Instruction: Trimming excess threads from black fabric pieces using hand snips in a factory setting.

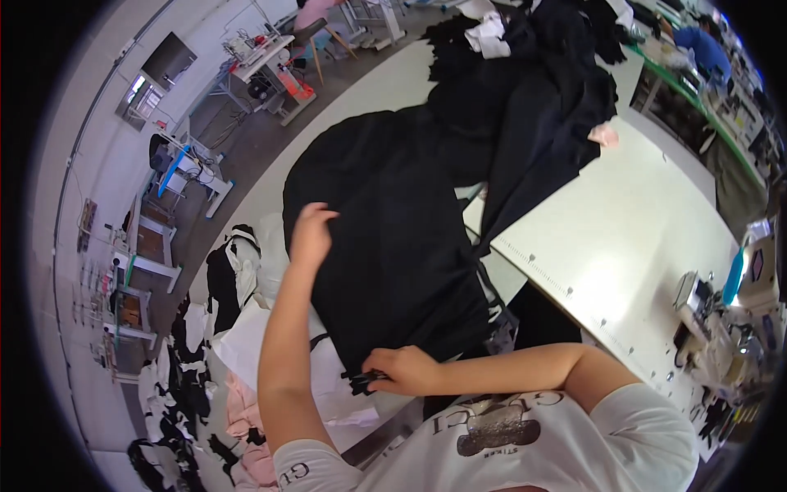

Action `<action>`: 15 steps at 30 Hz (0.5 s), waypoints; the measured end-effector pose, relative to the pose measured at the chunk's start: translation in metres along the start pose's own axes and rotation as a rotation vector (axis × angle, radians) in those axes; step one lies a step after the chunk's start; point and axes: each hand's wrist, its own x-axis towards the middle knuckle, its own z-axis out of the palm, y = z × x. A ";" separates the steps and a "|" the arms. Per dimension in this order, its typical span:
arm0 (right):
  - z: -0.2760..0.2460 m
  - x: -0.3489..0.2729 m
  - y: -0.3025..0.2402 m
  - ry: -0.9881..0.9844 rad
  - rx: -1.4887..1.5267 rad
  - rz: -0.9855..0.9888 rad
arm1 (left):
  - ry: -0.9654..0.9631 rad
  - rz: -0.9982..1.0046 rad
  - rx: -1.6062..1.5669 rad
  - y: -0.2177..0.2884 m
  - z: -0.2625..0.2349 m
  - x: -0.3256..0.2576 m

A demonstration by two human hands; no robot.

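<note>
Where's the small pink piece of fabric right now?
In the head view the pink fabric piece lies upper right on the white table, at the right edge of the black fabric pile, far from both hands.

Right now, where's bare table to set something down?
Widest bare patch: white table, between the black fabric and the sewing machine. A narrower strip runs left of the fabric along the table's far edge. Crowded: under the fabric, where the left hand and right hand grip it, and the heap at the far end.
</note>
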 end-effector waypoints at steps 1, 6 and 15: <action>-0.009 -0.009 -0.004 -0.016 -0.023 0.000 | -0.059 0.095 -0.147 0.032 0.002 -0.002; -0.068 -0.075 0.005 0.142 0.056 0.081 | -0.476 -0.024 -0.661 0.183 0.044 -0.024; -0.124 -0.140 0.030 0.612 0.406 0.508 | -0.816 -0.243 -1.114 0.234 0.048 -0.056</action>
